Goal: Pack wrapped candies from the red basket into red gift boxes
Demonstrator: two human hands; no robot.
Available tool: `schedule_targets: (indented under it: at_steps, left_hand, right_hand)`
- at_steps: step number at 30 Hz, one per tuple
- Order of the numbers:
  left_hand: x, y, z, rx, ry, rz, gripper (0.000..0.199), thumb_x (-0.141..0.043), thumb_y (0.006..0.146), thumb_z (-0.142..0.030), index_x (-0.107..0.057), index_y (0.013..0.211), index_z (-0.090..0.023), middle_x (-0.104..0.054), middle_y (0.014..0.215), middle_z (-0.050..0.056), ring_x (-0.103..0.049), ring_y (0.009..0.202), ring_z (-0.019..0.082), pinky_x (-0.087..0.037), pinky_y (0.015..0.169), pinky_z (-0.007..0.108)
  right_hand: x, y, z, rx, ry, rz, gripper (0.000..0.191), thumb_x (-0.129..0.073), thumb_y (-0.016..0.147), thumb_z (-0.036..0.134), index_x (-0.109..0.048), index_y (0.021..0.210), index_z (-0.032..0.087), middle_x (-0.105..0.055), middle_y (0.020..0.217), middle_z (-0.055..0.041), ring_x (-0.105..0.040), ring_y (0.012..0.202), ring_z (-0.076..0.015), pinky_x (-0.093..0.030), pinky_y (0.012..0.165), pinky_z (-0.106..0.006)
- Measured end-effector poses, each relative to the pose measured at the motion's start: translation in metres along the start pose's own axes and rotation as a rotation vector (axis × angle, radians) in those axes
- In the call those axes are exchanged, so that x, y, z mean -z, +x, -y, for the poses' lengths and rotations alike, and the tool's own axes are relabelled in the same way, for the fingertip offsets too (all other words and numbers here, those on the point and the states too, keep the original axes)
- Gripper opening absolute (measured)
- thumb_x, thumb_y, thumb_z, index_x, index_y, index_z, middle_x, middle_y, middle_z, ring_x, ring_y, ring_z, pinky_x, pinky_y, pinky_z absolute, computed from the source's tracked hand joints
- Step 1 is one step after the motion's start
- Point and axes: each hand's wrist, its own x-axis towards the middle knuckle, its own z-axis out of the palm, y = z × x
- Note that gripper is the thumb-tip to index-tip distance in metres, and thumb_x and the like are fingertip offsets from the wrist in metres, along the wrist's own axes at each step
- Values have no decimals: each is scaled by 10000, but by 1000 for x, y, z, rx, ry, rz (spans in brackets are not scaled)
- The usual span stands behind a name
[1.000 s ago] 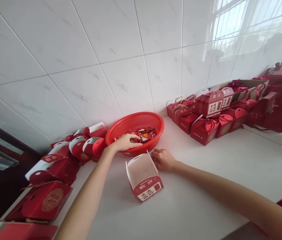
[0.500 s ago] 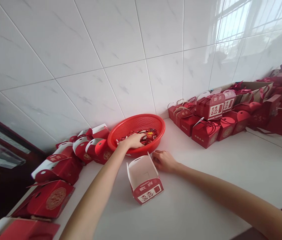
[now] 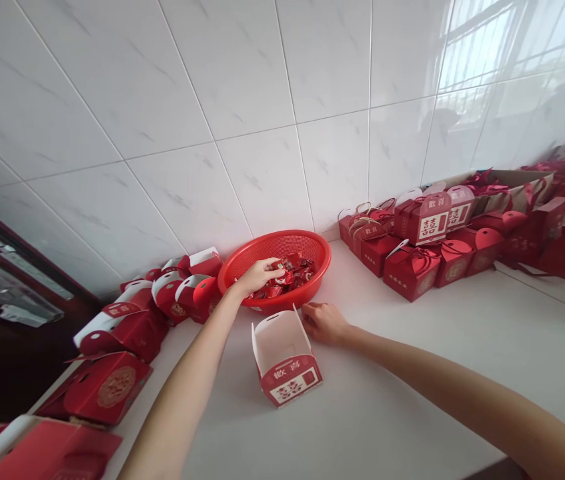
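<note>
My left hand [image 3: 261, 276] is inside the red plastic basket [image 3: 242, 248], its fingers pinched on a candy in a red wrapper [image 3: 281, 268]. More red-wrapped candies [image 3: 300, 273] lie under and beside it. In front of the basket stands a red and white gift box [image 3: 282, 347], its top open and its white inside bare. My right hand [image 3: 327, 323] rests on the table against the right side of this box. Its fingers are curled and partly hidden by the side flap, so whether they grip anything does not show.
Several red gift boxes [image 3: 117, 383] line the table's left edge. To the right, more tied boxes [image 3: 412, 270] stand in rows, some stacked. An open carton [image 3: 522, 190] with red ribbons is behind them. A tiled wall [image 3: 257, 180] closes off the back.
My left hand has risen slightly from among the candies and moved a little left, now with a candy at its fingertips. My right hand stays beside the box. The view has shifted slightly.
</note>
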Motion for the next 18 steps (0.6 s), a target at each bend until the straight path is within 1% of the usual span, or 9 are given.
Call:
schedule_targets:
  at_steps: [2,4,7,8,9,11,13,15,18]
  left_hand:
    - [4,-3,-2,3,-91,4,500,-814,651,-483,-723,1019,-157,-759,1043,91,-702,950,261,-529,871,375]
    - [6,-7,-2,29,-162,11,483,-832,637,-491,-726,965,-152,-762,1003,89,-704,929,260,-531,854,374]
    - [7,-11,-1,72,-255,-36,461,-853,615,-482,-720,911,-155,-761,926,74,-706,885,253,-535,805,354]
    - [7,-12,0,72,-276,-58,454,-853,613,-482,-717,897,-156,-759,909,70,-706,875,252,-534,794,347]
    - [6,-13,1,61,-289,-79,448,-852,613,-483,-714,887,-157,-757,899,67,-706,868,249,-532,788,340]
    - [6,-12,3,19,-288,-107,450,-840,629,-493,-717,901,-156,-754,899,66,-706,856,247,-530,777,332]
    - [6,-10,5,-4,-307,-84,458,-854,631,-471,-735,944,-158,-756,919,64,-706,879,251,-529,785,325]
    - [7,-9,7,-24,-339,-58,479,-865,633,-455,-747,998,-167,-764,948,69,-704,933,262,-528,820,332]
    - [8,-9,9,-23,-365,-69,504,-894,606,-445,-760,1009,-174,-773,976,81,-705,968,280,-523,869,355]
  right_hand:
    - [-1,0,-1,4,20,-10,61,-565,875,140,-605,840,171,-714,881,-90,-618,706,-178,-315,614,-279]
    - [-3,-2,-2,11,48,-21,79,-568,859,124,-596,805,174,-712,870,-82,-610,695,-167,-327,610,-271]
    - [1,-6,2,57,118,-57,124,-540,860,100,-582,783,188,-695,809,-39,-583,653,-134,-367,601,-239]
    - [6,-6,5,96,169,-106,134,-519,872,103,-579,795,194,-681,779,-22,-566,629,-123,-381,595,-228]
    - [12,-6,8,152,244,-188,137,-498,886,115,-578,814,199,-661,745,-9,-542,599,-115,-392,583,-221]
    - [30,1,15,297,368,-400,128,-478,907,156,-574,840,208,-624,712,2,-503,563,-112,-404,565,-221]
    - [51,14,21,396,397,-549,112,-482,909,181,-577,857,213,-618,729,-4,-506,575,-118,-418,571,-228]
    - [70,34,23,375,387,-614,101,-492,895,186,-576,849,217,-632,761,-15,-546,621,-132,-436,594,-239]
    - [85,70,20,186,384,-615,71,-516,850,189,-580,829,214,-670,806,-34,-602,686,-164,-469,633,-272]
